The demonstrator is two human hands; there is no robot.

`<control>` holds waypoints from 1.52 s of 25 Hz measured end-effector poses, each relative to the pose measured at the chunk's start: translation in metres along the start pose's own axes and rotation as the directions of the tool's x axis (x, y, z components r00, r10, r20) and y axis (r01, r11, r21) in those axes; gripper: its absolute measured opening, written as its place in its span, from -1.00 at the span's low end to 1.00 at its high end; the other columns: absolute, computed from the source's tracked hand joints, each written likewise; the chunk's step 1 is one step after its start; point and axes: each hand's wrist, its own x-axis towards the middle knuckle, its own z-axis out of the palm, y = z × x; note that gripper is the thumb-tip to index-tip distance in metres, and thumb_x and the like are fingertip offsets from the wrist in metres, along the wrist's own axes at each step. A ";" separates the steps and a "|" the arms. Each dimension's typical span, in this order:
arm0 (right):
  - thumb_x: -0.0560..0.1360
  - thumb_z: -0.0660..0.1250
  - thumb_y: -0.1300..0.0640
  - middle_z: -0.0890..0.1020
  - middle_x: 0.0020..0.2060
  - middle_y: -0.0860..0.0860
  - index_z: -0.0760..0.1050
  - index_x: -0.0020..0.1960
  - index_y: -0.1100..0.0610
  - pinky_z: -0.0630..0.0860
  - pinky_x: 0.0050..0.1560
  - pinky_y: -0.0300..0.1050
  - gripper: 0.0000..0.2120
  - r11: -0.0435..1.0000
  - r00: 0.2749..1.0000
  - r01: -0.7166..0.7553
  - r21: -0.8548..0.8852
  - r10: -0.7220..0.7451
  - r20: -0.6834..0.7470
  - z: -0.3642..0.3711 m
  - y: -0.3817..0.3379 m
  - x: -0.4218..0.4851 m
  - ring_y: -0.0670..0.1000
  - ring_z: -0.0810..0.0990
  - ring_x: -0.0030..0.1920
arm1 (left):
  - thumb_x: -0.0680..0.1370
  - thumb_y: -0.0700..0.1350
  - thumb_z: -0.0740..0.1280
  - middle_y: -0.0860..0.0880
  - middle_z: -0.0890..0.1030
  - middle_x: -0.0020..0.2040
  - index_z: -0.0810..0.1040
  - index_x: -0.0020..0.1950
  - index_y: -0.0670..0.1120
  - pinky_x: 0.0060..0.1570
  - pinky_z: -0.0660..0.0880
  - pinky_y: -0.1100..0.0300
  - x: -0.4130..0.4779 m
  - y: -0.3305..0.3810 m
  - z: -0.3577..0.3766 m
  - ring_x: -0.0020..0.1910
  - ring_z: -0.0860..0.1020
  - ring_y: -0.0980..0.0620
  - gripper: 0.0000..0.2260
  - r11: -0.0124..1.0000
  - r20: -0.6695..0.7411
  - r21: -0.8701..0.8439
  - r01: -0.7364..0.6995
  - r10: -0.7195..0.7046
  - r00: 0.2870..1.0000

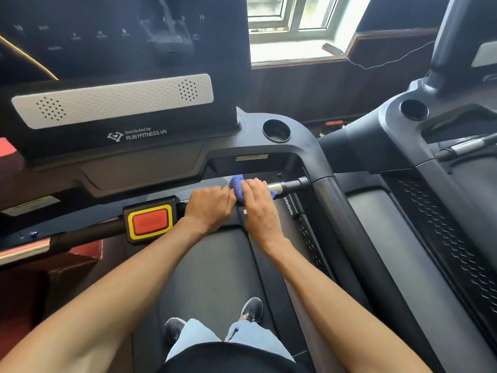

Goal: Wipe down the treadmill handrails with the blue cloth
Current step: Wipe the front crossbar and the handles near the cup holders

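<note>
- Cloth [238, 187]: blue.
- Stop button [149, 222]: red-orange, yellow surround.
- Speaker panel [113, 100]: pale grey, dotted, with 2 clusters of black holes.
- Handrail [289, 185]: black with a silver band.
- Jeans [193, 337]: light blue.
- Shoes [252, 309]: dark grey.

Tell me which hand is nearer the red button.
Left. The left hand grips the handrail just beside the red button; the right hand sits farther along, holding the blue cloth on it.

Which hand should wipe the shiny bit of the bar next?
Right hand: it holds the blue cloth on the handrail, right beside the shiny part. The left hand grips the handrail farther away.
</note>
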 end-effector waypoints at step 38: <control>0.37 0.18 0.44 0.47 0.26 0.30 0.31 0.44 0.39 0.36 0.39 0.22 -0.39 0.968 0.997 0.075 -0.239 -0.073 0.017 -0.003 0.038 -0.005 0.33 0.41 0.31 | 0.64 0.02 0.10 -0.17 0.58 0.24 0.63 0.01 -0.10 0.48 0.15 -0.35 -0.002 0.001 0.016 0.31 0.47 -0.20 -0.66 0.968 -0.237 0.238 0.078 -0.020 0.971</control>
